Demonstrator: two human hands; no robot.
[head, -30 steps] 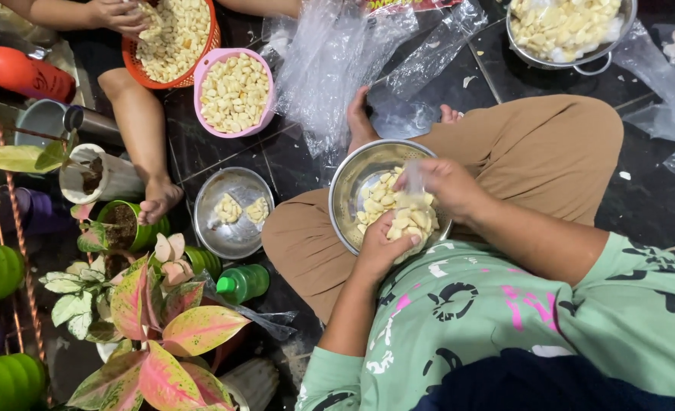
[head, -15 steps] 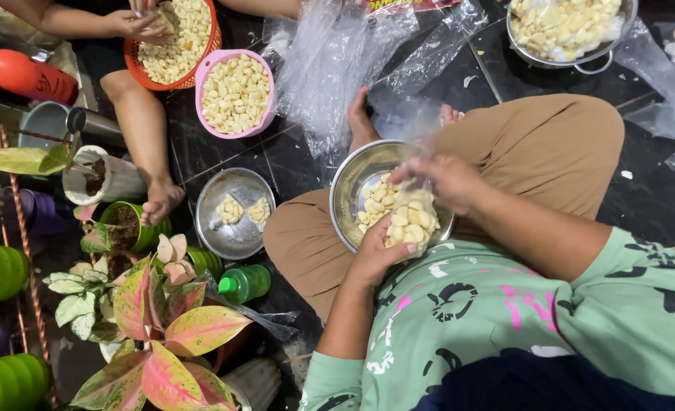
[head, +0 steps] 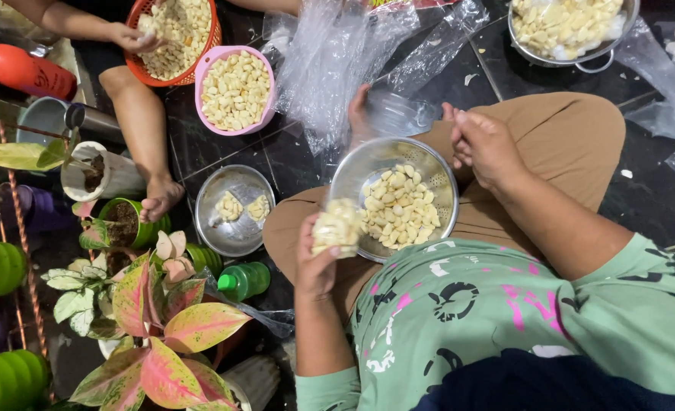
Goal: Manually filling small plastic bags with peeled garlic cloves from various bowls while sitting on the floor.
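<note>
Now my left hand (head: 318, 262) is holding a small clear bag of peeled garlic cloves (head: 337, 227), fingers curled shut round it, just over the near rim of the steel colander (head: 438, 176) that is resting on my lap; a second ago both hands were together over the colander filling that bag, and now they are apart, so I am judging the bag packed and ready to be closed; my right hand (head: 488, 144) is hovering off the far rim, fingers loosely bent and holding nothing that I can see; loose cloves are lying in the colander; another person's hand (head: 132, 36) is reaching into an orange basket (head: 209, 42) beside a pink bowl (head: 204, 76) of cloves on the dark floor (head: 642, 198).
</note>
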